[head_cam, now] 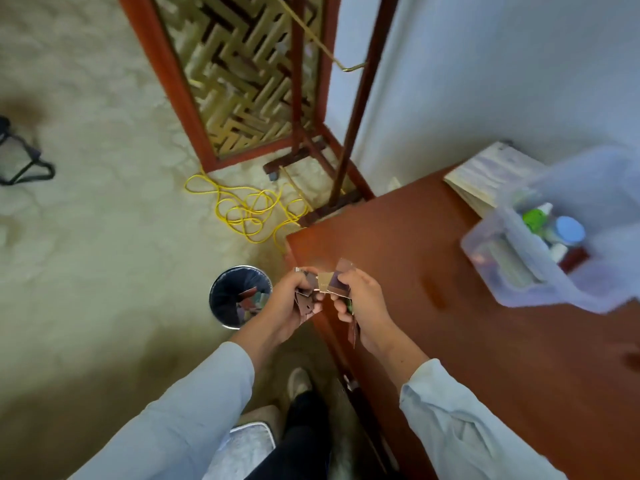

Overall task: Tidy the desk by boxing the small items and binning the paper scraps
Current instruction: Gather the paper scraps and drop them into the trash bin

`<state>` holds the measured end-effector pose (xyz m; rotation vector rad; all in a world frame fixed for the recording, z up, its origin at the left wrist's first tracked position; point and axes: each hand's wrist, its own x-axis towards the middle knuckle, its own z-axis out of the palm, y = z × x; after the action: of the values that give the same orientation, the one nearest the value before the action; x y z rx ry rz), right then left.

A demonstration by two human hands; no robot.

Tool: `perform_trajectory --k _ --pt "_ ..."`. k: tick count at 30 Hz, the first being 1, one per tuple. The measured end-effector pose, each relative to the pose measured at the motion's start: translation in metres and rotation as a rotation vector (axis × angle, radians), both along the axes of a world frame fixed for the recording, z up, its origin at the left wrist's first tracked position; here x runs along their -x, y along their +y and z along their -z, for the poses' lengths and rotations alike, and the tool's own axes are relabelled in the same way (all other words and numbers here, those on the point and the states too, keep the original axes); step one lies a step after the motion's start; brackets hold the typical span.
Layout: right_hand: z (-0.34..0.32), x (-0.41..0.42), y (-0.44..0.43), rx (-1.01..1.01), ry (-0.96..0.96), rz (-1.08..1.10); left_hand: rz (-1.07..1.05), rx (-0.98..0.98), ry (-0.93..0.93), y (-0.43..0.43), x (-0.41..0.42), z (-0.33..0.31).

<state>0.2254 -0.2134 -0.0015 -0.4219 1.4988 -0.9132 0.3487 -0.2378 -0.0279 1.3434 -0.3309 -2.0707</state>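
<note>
A red-brown wooden desk (450,271) stands in a corner on a pale patterned floor (104,220). A lattice screen (242,81) and a coiled yellow cable (249,213) lie beyond the hands.

The left hand (291,303) and right hand (360,303) meet over the desk's near corner. Each has its fingers curled, pinching paper scraps (329,282).

The round bin (239,269) is on the floor just left of the left hand and holds scraps. The clear plastic box (485,258) with small items sits on the desk, well right of the right hand.

Print on the scraps is too blurred to read.

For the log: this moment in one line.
left grip, right grip: holding paper scraps | bin: floor, scraps inside | box: on desk
</note>
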Motion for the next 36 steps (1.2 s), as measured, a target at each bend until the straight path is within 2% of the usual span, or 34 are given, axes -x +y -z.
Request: perform_trajectory --k 3,9,14,19,25,30,36 --pt "0.014 -0.033 -0.029 -0.039 -0.015 -0.064 -0.091 -0.052 0.062 -0.018 -0.037 0.015" --pt "0.049 -0.093 -0.072 -0.126 -0.004 -0.214 -0.246 -0.032 0.061 -0.043 -0.107 0.052" --pt "0.102 -0.137 -0.1 -0.201 0.023 -0.278 -0.438 -0.154 0.109 -0.057 -0.152 0.102" --pt "0.179 -0.166 -0.12 -0.374 -0.02 -0.248 -0.597 -0.29 0.135 -0.059 -0.178 0.182" --pt "0.289 -0.186 -0.138 -0.574 -0.06 -0.065 -0.608 -0.364 0.108 -0.062 -0.195 0.292" --pt "0.371 -0.196 -0.152 -0.645 -0.066 -0.005 -0.671 -0.388 0.062 -0.07 -0.194 0.373" --pt "0.439 -0.201 -0.156 -0.653 -0.005 -0.09 -0.75 -0.443 0.094 -0.084 -0.187 0.428"
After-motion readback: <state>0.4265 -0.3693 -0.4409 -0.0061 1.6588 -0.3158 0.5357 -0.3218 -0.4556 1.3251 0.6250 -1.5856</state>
